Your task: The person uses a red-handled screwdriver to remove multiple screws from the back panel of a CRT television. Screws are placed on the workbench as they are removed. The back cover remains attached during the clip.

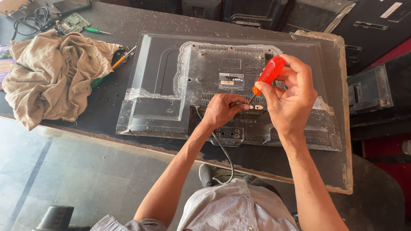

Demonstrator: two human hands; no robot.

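A dusty black flat-screen set (171,72) lies face down on a dark worktable (124,25), back panel up. My right hand (291,96) grips a screwdriver with an orange-red handle (269,73), its thin shaft angled down to the panel's lower middle. My left hand (222,109) rests on the panel beside the tip, fingers pinched around the shaft near a small white part (258,107). A grey cable (222,149) runs from the panel down over the table edge toward me.
A crumpled beige cloth (51,72) lies at the table's left. Beside it are an orange-handled screwdriver (122,58), a green circuit board (70,22) and black wires (30,19). More dark sets and casings (370,90) stand behind and to the right. Tiled floor (77,171) below.
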